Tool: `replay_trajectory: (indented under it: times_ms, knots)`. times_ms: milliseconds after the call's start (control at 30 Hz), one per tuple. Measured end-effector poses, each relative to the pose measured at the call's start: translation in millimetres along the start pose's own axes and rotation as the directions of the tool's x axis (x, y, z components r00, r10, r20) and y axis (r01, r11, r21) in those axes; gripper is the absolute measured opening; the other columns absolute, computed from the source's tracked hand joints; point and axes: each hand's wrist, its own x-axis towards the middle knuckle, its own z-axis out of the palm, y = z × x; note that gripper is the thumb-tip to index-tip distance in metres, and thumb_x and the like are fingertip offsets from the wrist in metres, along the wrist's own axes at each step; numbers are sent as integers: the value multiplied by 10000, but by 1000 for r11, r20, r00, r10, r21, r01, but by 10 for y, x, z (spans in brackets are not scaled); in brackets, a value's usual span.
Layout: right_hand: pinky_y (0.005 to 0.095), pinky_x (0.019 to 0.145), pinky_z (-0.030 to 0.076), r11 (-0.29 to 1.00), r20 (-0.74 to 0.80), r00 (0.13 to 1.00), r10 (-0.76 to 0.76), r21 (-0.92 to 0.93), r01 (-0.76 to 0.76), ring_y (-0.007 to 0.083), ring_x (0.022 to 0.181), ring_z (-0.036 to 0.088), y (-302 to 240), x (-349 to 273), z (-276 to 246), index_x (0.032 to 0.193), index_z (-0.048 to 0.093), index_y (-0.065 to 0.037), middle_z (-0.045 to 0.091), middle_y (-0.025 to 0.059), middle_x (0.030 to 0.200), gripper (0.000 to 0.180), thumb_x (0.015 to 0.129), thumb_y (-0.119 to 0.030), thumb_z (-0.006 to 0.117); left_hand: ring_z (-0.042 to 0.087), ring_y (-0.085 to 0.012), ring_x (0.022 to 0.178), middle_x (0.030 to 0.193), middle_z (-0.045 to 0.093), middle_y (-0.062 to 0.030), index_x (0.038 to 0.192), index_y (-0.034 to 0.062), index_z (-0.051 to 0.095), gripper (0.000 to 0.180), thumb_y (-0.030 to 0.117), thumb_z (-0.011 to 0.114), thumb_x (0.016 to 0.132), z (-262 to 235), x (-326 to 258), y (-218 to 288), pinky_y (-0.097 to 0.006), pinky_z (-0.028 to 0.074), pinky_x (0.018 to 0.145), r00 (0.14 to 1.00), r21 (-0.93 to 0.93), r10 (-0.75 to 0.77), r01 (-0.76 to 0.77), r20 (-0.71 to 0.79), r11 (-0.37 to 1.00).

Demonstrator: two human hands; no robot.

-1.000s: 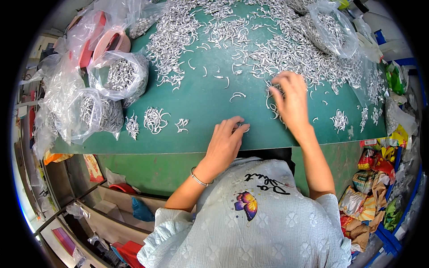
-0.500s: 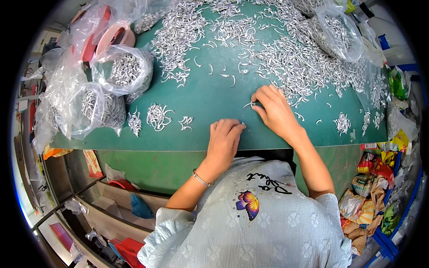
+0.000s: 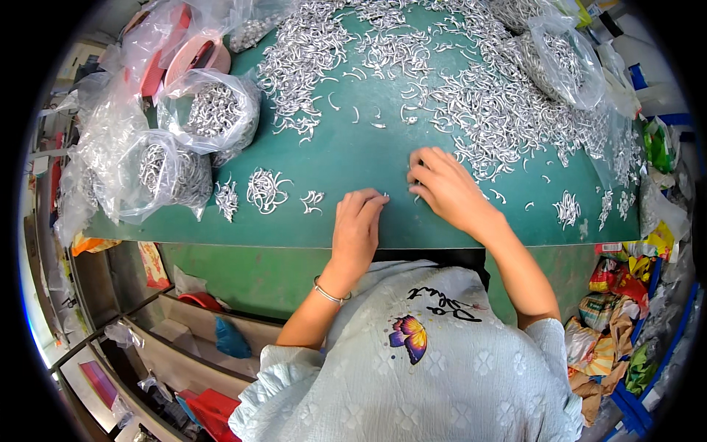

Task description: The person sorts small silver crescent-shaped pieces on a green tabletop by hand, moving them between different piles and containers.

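My left hand [image 3: 356,230] is near the front edge of the green table [image 3: 353,158], thumb and forefinger pinched together. A small silver piece [image 3: 386,196] peeks out at their tips; its full shape is hidden. To its right, my right hand [image 3: 448,190] has curled fingers, with the tip of a silver piece [image 3: 417,198] showing below the thumb. Beyond that hand spreads a large heap of curved silver metal pieces [image 3: 501,110]. Left of my left hand lie a few pieces in a tiny pile [image 3: 312,201], a rounder pile [image 3: 266,191] and a narrow pile [image 3: 226,200].
Clear plastic bags filled with silver pieces stand at the left [image 3: 213,110] and far right [image 3: 563,62]. A pink basket [image 3: 193,60] sits behind the left bags. Small piles [image 3: 567,209] lie at the right. Below are open drawers [image 3: 199,331] and colourful packages [image 3: 604,309].
My left hand has drawn slightly left and my right hand has curled inward. The curved piece sticking out of my right fingers is now mostly hidden. One loose piece ahead no longer shows.
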Motion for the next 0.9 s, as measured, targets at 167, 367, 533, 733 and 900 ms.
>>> replay_trajectory:
  times_ms: [167, 367, 533, 733, 900]
  knots:
    - [402, 831, 429, 990, -387, 922, 21, -123, -74, 296, 948, 522, 137, 338, -51, 926, 629, -31, 573, 96, 990, 165, 798, -102, 705, 570, -297, 916, 1005, 607, -108, 1011, 12, 641, 212, -71, 632, 816, -8, 49, 8, -373, 450, 799, 1000, 18, 10, -10, -2, 1000]
    - [395, 840, 392, 837, -313, 933, 180, -449, -313, 274, 984, 506, 304, 400, -21, 933, 636, -42, 559, 89, 1002, 203, 776, -129, 730, 572, -312, 910, 994, 608, -119, 1005, 9, 644, 219, -88, 634, 809, -23, 59, -12, -374, 461, 807, 1000, 14, -10, 10, -16, 1000]
    - [403, 822, 383, 880, -383, 918, 103, -395, -264, 281, 961, 510, 193, 503, 29, 897, 622, -60, 557, 85, 955, 174, 782, -133, 729, 561, -293, 950, 1021, 598, -99, 1021, 18, 634, 199, -52, 615, 835, -4, 50, -58, -380, 441, 803, 1000, 1, 30, -30, 1, 1000]
    - [401, 800, 393, 872, -277, 959, 68, -451, -192, 280, 917, 520, 206, 582, 207, 858, 620, -35, 557, 103, 905, 93, 820, -118, 638, 575, -310, 910, 1007, 611, -116, 1012, 14, 641, 239, -92, 636, 797, -18, 48, -25, -388, 468, 807, 1000, -24, 26, -25, 18, 999]
    - [405, 809, 417, 996, 61, 998, -33, -76, 38, 285, 945, 521, -98, 235, 87, 864, 615, -54, 547, 94, 918, 109, 794, -109, 679, 576, -315, 992, 1081, 604, -123, 1071, 19, 638, 301, -87, 649, 789, -60, -26, -86, -387, 468, 841, 995, -125, 29, -17, 97, 992]
